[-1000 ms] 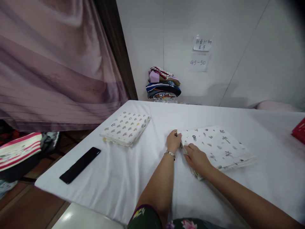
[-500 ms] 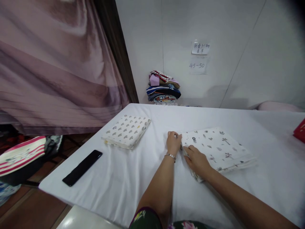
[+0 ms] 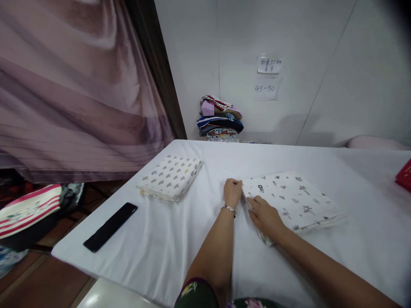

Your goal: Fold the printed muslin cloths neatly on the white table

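A white cloth (image 3: pixel 289 201) printed with small grey palm trees and leaves lies folded in layers on the table. At its far left corner my left hand (image 3: pixel 232 191), a silver bracelet on the wrist, pinches the edge. My right hand (image 3: pixel 265 216) rests on the near left edge, its fingers over the top layer and closed on the fold; the fingertips are partly hidden. Left of my hands lies a second folded white cloth (image 3: pixel 173 176) with grey cloud-like shapes, apart from both hands.
A black phone-like slab (image 3: pixel 111 226) lies near the left edge of the white-covered table (image 3: pixel 192 248). Behind the table stands a stack of folded fabrics (image 3: pixel 221 119) by the wall. A red object (image 3: pixel 404 175) sits at the far right. A pink curtain (image 3: pixel 70 94) hangs at left.
My left hand has shifted very slightly left at the cloth's corner, its fingers more tightly together. The right hand and both cloths stay nearly where they were.
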`<state>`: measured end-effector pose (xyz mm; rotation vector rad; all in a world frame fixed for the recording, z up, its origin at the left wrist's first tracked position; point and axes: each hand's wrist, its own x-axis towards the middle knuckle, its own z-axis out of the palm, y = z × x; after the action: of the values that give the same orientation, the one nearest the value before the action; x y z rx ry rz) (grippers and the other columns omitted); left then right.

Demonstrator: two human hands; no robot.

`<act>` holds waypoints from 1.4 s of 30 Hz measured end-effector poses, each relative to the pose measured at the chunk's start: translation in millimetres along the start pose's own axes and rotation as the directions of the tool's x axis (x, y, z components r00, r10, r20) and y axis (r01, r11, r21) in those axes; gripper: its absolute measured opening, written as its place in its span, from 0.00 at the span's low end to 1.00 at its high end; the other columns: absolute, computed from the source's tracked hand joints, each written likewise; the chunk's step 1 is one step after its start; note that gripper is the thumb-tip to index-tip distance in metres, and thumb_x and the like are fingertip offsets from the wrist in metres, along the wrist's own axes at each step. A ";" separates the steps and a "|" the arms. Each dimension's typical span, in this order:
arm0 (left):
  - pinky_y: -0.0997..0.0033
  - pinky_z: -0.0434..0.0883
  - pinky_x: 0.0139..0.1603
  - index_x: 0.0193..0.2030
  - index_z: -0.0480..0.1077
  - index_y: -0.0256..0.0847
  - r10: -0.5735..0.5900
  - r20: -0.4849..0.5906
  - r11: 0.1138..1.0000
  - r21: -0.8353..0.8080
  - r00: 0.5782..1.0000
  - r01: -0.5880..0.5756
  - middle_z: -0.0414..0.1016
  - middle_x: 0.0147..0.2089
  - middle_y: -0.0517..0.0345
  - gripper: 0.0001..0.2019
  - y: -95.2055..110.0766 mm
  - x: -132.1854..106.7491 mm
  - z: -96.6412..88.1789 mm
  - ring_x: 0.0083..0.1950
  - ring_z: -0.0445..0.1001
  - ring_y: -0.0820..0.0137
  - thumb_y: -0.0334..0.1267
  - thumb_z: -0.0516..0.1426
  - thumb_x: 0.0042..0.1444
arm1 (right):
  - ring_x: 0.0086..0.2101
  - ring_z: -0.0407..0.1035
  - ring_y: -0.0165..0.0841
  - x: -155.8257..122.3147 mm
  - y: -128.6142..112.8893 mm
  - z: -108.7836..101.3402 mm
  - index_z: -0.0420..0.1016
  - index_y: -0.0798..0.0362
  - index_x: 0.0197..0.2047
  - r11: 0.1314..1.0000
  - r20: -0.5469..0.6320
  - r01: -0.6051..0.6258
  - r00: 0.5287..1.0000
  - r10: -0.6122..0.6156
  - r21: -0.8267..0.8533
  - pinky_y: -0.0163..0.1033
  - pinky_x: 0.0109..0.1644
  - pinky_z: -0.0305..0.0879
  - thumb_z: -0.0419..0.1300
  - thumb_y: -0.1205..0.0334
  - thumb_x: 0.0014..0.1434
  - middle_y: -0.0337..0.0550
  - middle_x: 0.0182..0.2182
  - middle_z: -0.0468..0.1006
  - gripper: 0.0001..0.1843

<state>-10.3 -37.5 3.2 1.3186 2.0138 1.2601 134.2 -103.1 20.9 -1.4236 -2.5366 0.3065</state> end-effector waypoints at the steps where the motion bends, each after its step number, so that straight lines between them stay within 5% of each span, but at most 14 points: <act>1: 0.73 0.64 0.39 0.22 0.65 0.40 -0.013 -0.008 1.000 0.000 1.000 0.013 0.69 0.32 0.58 0.09 -0.7 0.4 -0.1 0.34 0.68 0.73 0.38 0.55 0.52 | 0.43 0.63 0.36 -0.1 0.3 0.1 0.61 0.50 0.56 1.000 0.004 -0.001 1.000 0.001 0.000 0.35 0.34 0.57 0.47 0.63 0.59 0.47 0.44 0.67 0.21; 5: 0.71 0.65 0.38 0.24 0.67 0.40 -0.037 -0.008 0.999 0.017 0.999 0.037 0.70 0.32 0.57 0.08 -3.1 0.6 -1.5 0.33 0.68 0.72 0.38 0.54 0.52 | 0.44 0.63 0.36 0.3 1.1 0.5 0.62 0.49 0.55 1.000 0.008 -0.002 1.000 0.002 0.001 0.35 0.35 0.57 0.47 0.63 0.60 0.47 0.45 0.67 0.20; 7: 0.71 0.66 0.40 0.32 0.70 0.39 -0.018 -0.009 1.000 0.015 1.000 0.018 0.71 0.39 0.55 0.05 -3.7 0.0 -2.4 0.35 0.69 0.72 0.37 0.54 0.52 | 0.44 0.63 0.36 1.2 1.0 0.6 0.62 0.50 0.55 1.000 0.001 0.006 1.000 -0.006 0.003 0.35 0.36 0.58 0.47 0.63 0.59 0.47 0.44 0.67 0.20; 10: 0.70 0.65 0.48 0.48 0.69 0.41 0.126 0.034 0.992 0.002 0.991 -0.126 0.69 0.52 0.53 0.14 -4.2 -0.5 -3.4 0.42 0.70 0.71 0.34 0.51 0.55 | 0.44 0.63 0.37 2.4 0.4 0.1 0.63 0.51 0.55 1.000 -0.001 0.007 1.000 -0.007 0.026 0.36 0.38 0.59 0.48 0.64 0.59 0.48 0.44 0.67 0.20; 13: 0.67 0.62 0.55 0.47 0.71 0.42 0.257 0.115 0.963 0.047 0.960 -0.264 0.71 0.52 0.56 0.15 -4.5 0.2 -3.1 0.51 0.67 0.68 0.31 0.48 0.57 | 0.43 0.64 0.37 1.5 0.5 -2.7 0.65 0.50 0.53 0.996 0.013 0.005 1.000 -0.006 0.094 0.37 0.40 0.60 0.50 0.64 0.57 0.47 0.43 0.68 0.19; 17: 0.65 0.62 0.55 0.45 0.73 0.42 0.242 0.132 0.958 0.121 0.961 -0.258 0.74 0.47 0.56 0.14 -4.8 2.2 -1.4 0.50 0.68 0.67 0.34 0.48 0.58 | 0.37 0.66 0.34 -1.0 8.0 -15.1 0.70 0.50 0.43 0.957 0.022 0.091 0.995 -0.100 0.274 0.37 0.40 0.62 0.52 0.63 0.56 0.43 0.38 0.70 0.12; 21: 0.66 0.63 0.54 0.45 0.73 0.41 0.220 0.126 0.964 0.122 0.967 -0.236 0.74 0.48 0.55 0.14 -5.0 2.9 -0.7 0.50 0.68 0.66 0.34 0.48 0.58 | 0.45 0.66 0.35 5.8 39.4 -34.5 0.73 0.50 0.43 0.928 -0.100 0.150 0.987 -0.123 0.341 0.39 0.47 0.64 0.49 0.60 0.60 0.46 0.46 0.71 0.13; 25: 0.65 0.63 0.53 0.45 0.73 0.41 0.217 0.127 0.966 0.116 0.968 -0.231 0.73 0.48 0.55 0.14 -5.0 2.8 -1.2 0.50 0.67 0.65 0.35 0.48 0.58 | 0.58 0.54 0.42 14.4 93.1 -36.2 0.67 0.52 0.55 0.998 -0.237 0.007 0.971 0.009 0.067 0.49 0.59 0.54 0.47 0.54 0.61 0.51 0.59 0.61 0.23; 28: 0.66 0.63 0.53 0.45 0.73 0.41 0.229 0.127 0.963 0.117 0.965 -0.244 0.74 0.48 0.55 0.14 -4.6 3.0 -1.3 0.50 0.68 0.66 0.35 0.48 0.58 | 0.62 0.47 0.47 12.3 123.7 -20.7 0.62 0.52 0.60 0.986 -0.158 -0.114 0.983 0.094 -0.122 0.57 0.60 0.48 0.44 0.50 0.62 0.52 0.63 0.55 0.27; 32: 0.66 0.63 0.53 0.45 0.73 0.41 0.237 0.124 0.958 0.138 0.964 -0.253 0.74 0.47 0.55 0.14 -3.5 3.1 -1.4 0.50 0.68 0.65 0.35 0.48 0.57 | 0.63 0.44 0.46 8.6 133.7 -8.4 0.58 0.53 0.63 0.975 -0.050 -0.170 0.985 0.164 -0.144 0.58 0.62 0.44 0.40 0.47 0.63 0.52 0.64 0.52 0.30; 38: 0.66 0.62 0.55 0.47 0.72 0.40 0.219 0.128 0.967 0.107 0.967 -0.233 0.73 0.50 0.54 0.15 -2.6 2.4 -3.0 0.52 0.66 0.65 0.39 0.48 0.58 | 0.61 0.49 0.43 16.9 152.7 -36.4 0.63 0.55 0.59 0.983 -0.131 -0.161 0.980 0.150 -0.085 0.51 0.61 0.50 0.43 0.52 0.62 0.53 0.61 0.58 0.27; 42: 0.62 0.62 0.54 0.53 0.68 0.37 0.142 0.146 0.975 0.151 0.979 -0.164 0.71 0.51 0.48 0.23 0.2 2.2 -3.0 0.54 0.65 0.59 0.50 0.52 0.55 | 0.58 0.57 0.45 18.5 190.3 -52.8 0.62 0.58 0.59 0.926 -0.174 -0.367 0.921 0.348 -0.092 0.49 0.58 0.55 0.47 0.54 0.60 0.56 0.58 0.64 0.28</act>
<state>-13.4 -36.8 5.1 1.6182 1.9862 1.0574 294.4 13.8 18.8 -1.8827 -2.1952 0.0905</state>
